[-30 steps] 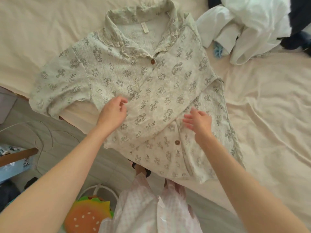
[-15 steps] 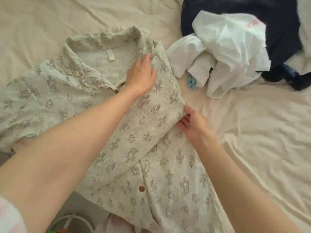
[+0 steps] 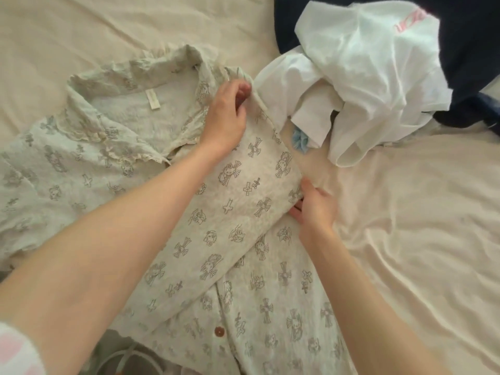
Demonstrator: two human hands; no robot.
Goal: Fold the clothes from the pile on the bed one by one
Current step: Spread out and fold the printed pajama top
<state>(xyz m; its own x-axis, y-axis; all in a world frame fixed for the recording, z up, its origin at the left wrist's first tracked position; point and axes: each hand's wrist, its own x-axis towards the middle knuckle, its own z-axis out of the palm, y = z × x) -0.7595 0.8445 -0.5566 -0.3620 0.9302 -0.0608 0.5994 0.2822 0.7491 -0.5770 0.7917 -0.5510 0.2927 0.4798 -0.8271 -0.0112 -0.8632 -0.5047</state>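
Two hands work one garment. The left hand (image 3: 226,115) pinches the shirt (image 3: 235,201) at its right shoulder, just beside the collar (image 3: 140,74), fingers closed on the fold's far end. The right hand (image 3: 313,205) grips the fold edge nearer in, fingers tucked under the cloth and thumb on top. Between them the right side of the shirt is turned in over the front, with the sleeve apparently tucked inside.

To do this fold well, I judge the edge between the hands should be pulled taut and straight, laid parallel to the button (image 3: 219,331) line, then pressed flat before letting go. The left sleeve (image 3: 24,185) is not yet folded.

The shirt lies on the bed (image 3: 405,212), its hem over the near edge. No containers show. The pile (image 3: 365,77) waits far right, touching the shirt's shoulder: a white top over dark clothes.
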